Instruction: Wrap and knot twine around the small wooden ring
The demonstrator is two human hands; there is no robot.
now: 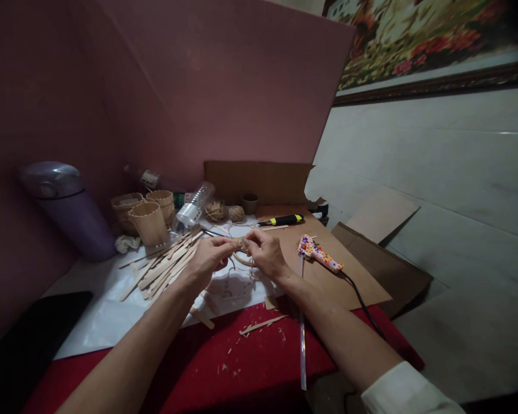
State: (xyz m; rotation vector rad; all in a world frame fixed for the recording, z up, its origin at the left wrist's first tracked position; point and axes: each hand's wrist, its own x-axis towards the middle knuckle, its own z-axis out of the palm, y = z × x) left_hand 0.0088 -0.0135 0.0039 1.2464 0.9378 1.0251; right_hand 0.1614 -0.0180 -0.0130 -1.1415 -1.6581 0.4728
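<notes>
My left hand (pixel 210 257) and my right hand (pixel 265 253) meet over the middle of the table, fingertips pinched close together. Between them is a small tan piece of twine (pixel 241 244), partly hidden by the fingers. Thin brown strands dangle below the hands. Just under my fingers shows a curved, tan ring-like edge (pixel 243 261); what it belongs to is hidden. A pile of flat wooden craft sticks (pixel 166 270) lies beside my left hand. To the right of my right hand rests a flower-patterned glue gun (pixel 319 255) with a long clear glue stick (pixel 303 345).
At the back are wooden-stick cups (pixel 149 224), a clear plastic bottle (pixel 195 204), twine balls (pixel 216 211), a small pot (pixel 250 203) and a black-yellow utility knife (pixel 287 220). A purple flask (pixel 71 210) stands left. A cord (pixel 362 302) crosses the cardboard (pixel 349 287). Wood shavings litter the red cloth (pixel 198 368).
</notes>
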